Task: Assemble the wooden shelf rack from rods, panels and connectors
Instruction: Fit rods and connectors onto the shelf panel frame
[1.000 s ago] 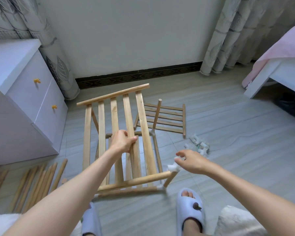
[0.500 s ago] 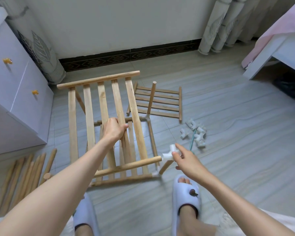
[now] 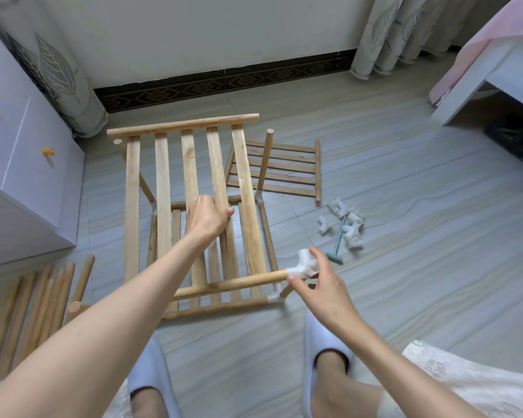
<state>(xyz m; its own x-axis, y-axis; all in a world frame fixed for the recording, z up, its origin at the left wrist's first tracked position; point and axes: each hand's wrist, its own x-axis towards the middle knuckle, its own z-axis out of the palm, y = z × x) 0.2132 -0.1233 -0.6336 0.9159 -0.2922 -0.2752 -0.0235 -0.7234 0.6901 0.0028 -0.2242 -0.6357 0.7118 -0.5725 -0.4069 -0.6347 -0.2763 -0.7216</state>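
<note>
The left hand is clenched round one pale wooden slat of the slatted wooden shelf panel, fingers curled under it and thumb over the top, holding the panel tilted above the grey tiled floor. At the near right corner of that panel, well to the right of and below this grip, the right hand pinches a white plastic three-way connector between thumb and fingers; the connector sits on the end of the panel's round wooden front rail. Beneath the held panel lies the partly built lower frame of wooden rods and slats, with small white corner connectors and upright rods standing from it. Beyond the left hand's grip, a second slatted wooden panel lies flat on the floor. Just right of the right hand's pinch lie a heap of loose white plastic connectors and a small green-handled mallet. Far left of both hands, a bundle of loose round wooden rods rests on the floor beside a white drawer cabinet. Two pale slippers show below the arms
</note>
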